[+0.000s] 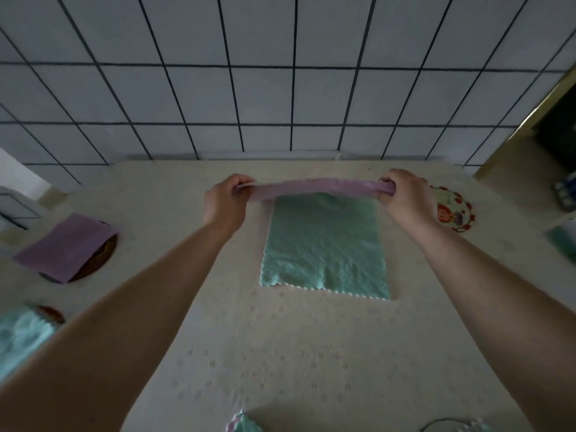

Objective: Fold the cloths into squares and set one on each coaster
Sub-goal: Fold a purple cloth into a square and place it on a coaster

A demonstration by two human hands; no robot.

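Note:
A two-sided cloth, green on top and purple underneath, lies on the table's middle. Its far edge is lifted and stretched taut, purple side showing. My left hand pinches the left far corner and my right hand grips the right far corner. A folded purple cloth rests on a brown round coaster at the left. A round coaster with a red floral picture lies bare just right of my right hand. Another green cloth covers a brown coaster at the lower left.
The table wears a cream patterned cover and backs onto a tiled wall. More cloth peeks in at the bottom edge. Blurred items stand at the right edge.

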